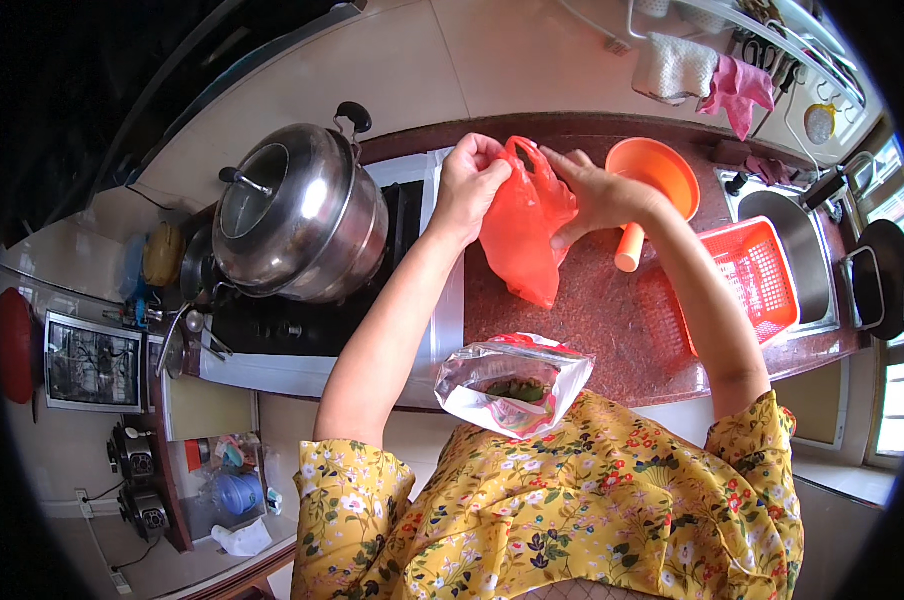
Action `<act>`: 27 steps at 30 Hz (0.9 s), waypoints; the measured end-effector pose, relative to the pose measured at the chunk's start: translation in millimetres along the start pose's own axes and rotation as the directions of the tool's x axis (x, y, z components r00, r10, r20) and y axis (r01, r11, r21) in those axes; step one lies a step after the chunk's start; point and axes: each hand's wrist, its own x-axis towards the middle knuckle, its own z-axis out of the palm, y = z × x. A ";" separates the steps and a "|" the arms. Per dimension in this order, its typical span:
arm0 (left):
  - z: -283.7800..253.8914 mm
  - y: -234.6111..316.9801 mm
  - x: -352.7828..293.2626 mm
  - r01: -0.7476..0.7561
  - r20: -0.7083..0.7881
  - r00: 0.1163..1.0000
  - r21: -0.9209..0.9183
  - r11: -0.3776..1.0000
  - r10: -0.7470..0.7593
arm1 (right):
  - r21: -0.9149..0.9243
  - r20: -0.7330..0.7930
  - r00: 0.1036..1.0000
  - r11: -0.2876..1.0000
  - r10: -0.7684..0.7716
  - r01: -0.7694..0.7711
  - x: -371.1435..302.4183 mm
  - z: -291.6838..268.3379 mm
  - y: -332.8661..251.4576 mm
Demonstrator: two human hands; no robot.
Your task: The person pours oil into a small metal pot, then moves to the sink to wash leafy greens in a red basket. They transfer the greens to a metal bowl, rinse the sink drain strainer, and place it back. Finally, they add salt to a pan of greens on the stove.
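A thin red plastic bag hangs upright over the reddish-brown counter between my hands. My left hand pinches its top edge between thumb and fingers. At the bag's other side is my right hand, thumb and fingers spread apart against the plastic. What the bag contains, if anything, is hidden. Close to my body, at the counter's front edge, stands an opened silver-lined pouch with something dark green inside. Just beyond my right hand lies an orange plastic water scoop, its handle pointing toward me.
A large lidded steel pot stands on the black stove at the left. A red perforated basket is right of my right forearm, beside the metal sink. Cloths hang from a rack at the far right.
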 end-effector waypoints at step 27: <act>-17.3 -20.2 -17.1 0.084 0.146 0.986 -0.061 0.995 -0.074 | 0.496 -0.382 0.919 0.818 -0.096 0.292 23.1 -35.2 -37.4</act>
